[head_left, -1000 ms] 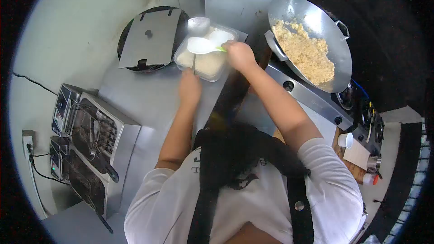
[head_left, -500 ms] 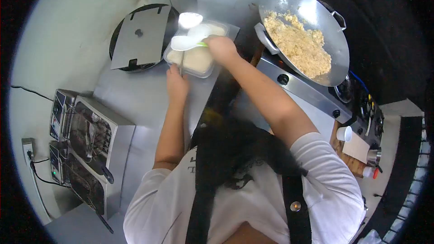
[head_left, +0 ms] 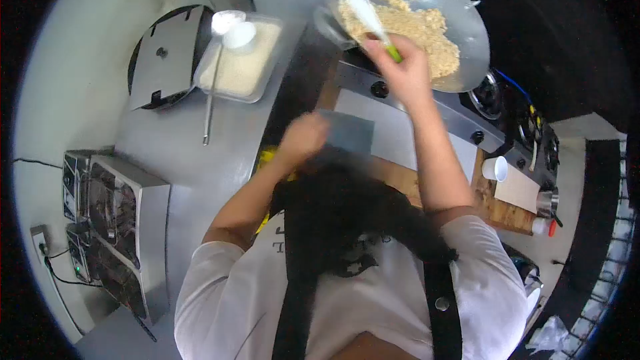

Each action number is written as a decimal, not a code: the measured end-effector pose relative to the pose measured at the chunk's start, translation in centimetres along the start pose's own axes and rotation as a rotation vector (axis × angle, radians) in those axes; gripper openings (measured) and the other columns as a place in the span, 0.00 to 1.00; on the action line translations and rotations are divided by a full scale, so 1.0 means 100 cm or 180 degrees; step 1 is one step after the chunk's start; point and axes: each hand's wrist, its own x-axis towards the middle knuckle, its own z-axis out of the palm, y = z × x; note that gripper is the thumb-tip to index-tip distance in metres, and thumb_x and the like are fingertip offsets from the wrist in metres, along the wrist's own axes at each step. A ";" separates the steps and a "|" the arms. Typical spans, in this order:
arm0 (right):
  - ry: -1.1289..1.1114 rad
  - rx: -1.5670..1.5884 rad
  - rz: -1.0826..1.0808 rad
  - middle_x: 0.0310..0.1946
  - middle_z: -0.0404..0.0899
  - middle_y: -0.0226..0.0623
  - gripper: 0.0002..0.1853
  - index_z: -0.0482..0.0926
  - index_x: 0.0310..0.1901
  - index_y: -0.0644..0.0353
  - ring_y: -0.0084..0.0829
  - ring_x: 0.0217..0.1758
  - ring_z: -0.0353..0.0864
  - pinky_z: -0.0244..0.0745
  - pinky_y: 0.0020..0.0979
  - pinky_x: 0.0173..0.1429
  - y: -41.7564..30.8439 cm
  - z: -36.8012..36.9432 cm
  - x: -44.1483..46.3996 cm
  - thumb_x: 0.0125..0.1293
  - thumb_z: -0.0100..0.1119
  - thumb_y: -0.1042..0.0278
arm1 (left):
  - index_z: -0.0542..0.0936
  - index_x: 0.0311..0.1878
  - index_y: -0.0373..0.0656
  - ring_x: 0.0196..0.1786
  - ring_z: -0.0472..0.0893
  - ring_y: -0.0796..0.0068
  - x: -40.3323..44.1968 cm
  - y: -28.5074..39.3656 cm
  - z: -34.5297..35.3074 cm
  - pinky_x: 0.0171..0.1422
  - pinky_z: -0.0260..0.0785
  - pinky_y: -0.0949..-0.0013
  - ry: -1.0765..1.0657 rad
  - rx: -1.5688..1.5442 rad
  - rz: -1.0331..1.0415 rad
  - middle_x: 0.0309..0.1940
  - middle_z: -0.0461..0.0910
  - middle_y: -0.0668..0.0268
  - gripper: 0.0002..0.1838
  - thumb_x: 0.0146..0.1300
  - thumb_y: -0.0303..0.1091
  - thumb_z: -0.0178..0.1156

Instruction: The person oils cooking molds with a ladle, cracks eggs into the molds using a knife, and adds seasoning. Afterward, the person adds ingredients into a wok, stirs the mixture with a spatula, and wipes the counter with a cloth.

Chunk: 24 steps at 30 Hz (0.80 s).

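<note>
Over the near-left rim of the wok (head_left: pixel 475 47), my right hand (head_left: pixel 405 70) grips a white spatula (head_left: pixel 364 8) by its green handle. Fried rice (head_left: pixel 427 37) lies in the wok below it. My left hand (head_left: pixel 305 137) is blurred, beside a grey-blue flat item (head_left: pixel 350 133) in front of the stove; whether the fingers hold it is unclear. On the counter at the left, a clear container (head_left: pixel 250 97) holds pale grains (head_left: pixel 240 73), a white cup (head_left: pixel 239 37) and a metal ladle (head_left: pixel 208 117) whose handle hangs over the near edge.
A round pan with a metal lid (head_left: pixel 167 53) stands left of the container. Twin fryers (head_left: pixel 153 227) are at the lower left. Right of me are the stove front (head_left: pixel 427 103), a white cup (head_left: pixel 495 169), a wooden board (head_left: pixel 400 177) and a red-capped jar (head_left: pixel 543 227).
My right hand has carried the spatula from the container to the wok. My left hand has let go of the ladle and moved right, toward my body. The view has shifted right.
</note>
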 end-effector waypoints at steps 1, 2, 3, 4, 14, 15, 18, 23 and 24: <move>-0.0016 0.0042 0.0519 0.28 0.81 0.47 0.20 0.84 0.40 0.62 0.38 0.33 0.82 0.74 0.33 0.40 0.010 -0.029 0.003 0.60 0.64 0.50 | 0.76 0.46 0.40 0.48 0.75 0.50 0.001 0.009 0.034 0.53 0.67 0.50 -0.0261 -0.0057 0.0540 0.43 0.74 0.56 0.14 0.56 0.33 0.59; -0.0079 -0.0587 0.0820 0.31 0.82 0.48 0.20 0.84 0.42 0.61 0.41 0.36 0.83 0.75 0.35 0.41 0.030 -0.054 0.011 0.62 0.61 0.50 | 0.76 0.44 0.42 0.49 0.74 0.51 0.006 0.020 0.058 0.51 0.68 0.51 -0.0336 -0.0075 0.0747 0.44 0.74 0.57 0.13 0.56 0.33 0.59; 0.0005 -0.0614 0.0816 0.31 0.82 0.48 0.20 0.84 0.42 0.61 0.41 0.36 0.83 0.75 0.35 0.41 0.051 -0.077 0.018 0.62 0.61 0.50 | 0.76 0.43 0.43 0.49 0.74 0.53 0.011 0.028 0.078 0.50 0.69 0.52 -0.0416 -0.0081 0.0961 0.44 0.74 0.58 0.12 0.55 0.34 0.58; -0.0114 -0.0938 0.1091 0.33 0.82 0.50 0.19 0.84 0.43 0.60 0.43 0.38 0.83 0.75 0.37 0.43 0.075 -0.097 0.025 0.62 0.60 0.52 | 0.76 0.43 0.43 0.49 0.74 0.53 0.013 0.029 0.098 0.50 0.69 0.52 -0.0418 -0.0056 0.1044 0.44 0.74 0.58 0.12 0.55 0.34 0.58; -0.1261 -0.2573 0.0548 0.40 0.82 0.51 0.18 0.82 0.51 0.49 0.47 0.45 0.82 0.76 0.43 0.50 0.112 -0.175 0.014 0.58 0.56 0.70 | 0.75 0.43 0.43 0.45 0.77 0.62 0.038 -0.003 0.112 0.49 0.68 0.58 0.0589 -0.2107 -0.1286 0.35 0.77 0.60 0.06 0.66 0.31 0.50; -0.1376 -0.2812 0.0216 0.41 0.82 0.50 0.19 0.81 0.52 0.48 0.46 0.45 0.82 0.76 0.43 0.50 0.105 -0.178 0.011 0.58 0.56 0.71 | 0.74 0.47 0.44 0.50 0.77 0.66 0.040 -0.002 0.078 0.50 0.68 0.58 0.0572 -0.4776 -0.2150 0.41 0.77 0.63 0.08 0.68 0.34 0.51; -0.1762 -0.2975 0.0470 0.40 0.82 0.47 0.19 0.81 0.52 0.45 0.45 0.44 0.82 0.76 0.42 0.49 0.082 -0.175 0.006 0.60 0.52 0.70 | 0.69 0.57 0.44 0.57 0.74 0.62 0.058 -0.008 -0.008 0.63 0.67 0.50 0.1392 -0.6266 -0.0495 0.54 0.75 0.61 0.15 0.70 0.38 0.50; -0.2354 -0.3019 0.0679 0.39 0.83 0.43 0.17 0.83 0.50 0.43 0.43 0.43 0.82 0.77 0.41 0.48 0.109 -0.146 0.023 0.61 0.52 0.67 | 0.69 0.56 0.45 0.56 0.74 0.65 0.117 0.003 -0.091 0.59 0.68 0.57 0.2212 -0.5432 -0.0456 0.51 0.75 0.63 0.17 0.72 0.45 0.50; -0.2350 -0.3020 0.0666 0.39 0.83 0.43 0.17 0.83 0.50 0.43 0.43 0.43 0.82 0.77 0.41 0.48 0.108 -0.148 0.027 0.61 0.52 0.67 | 0.69 0.56 0.45 0.56 0.74 0.65 0.131 0.003 -0.094 0.59 0.68 0.57 0.2223 -0.5427 -0.0448 0.51 0.75 0.63 0.17 0.72 0.45 0.50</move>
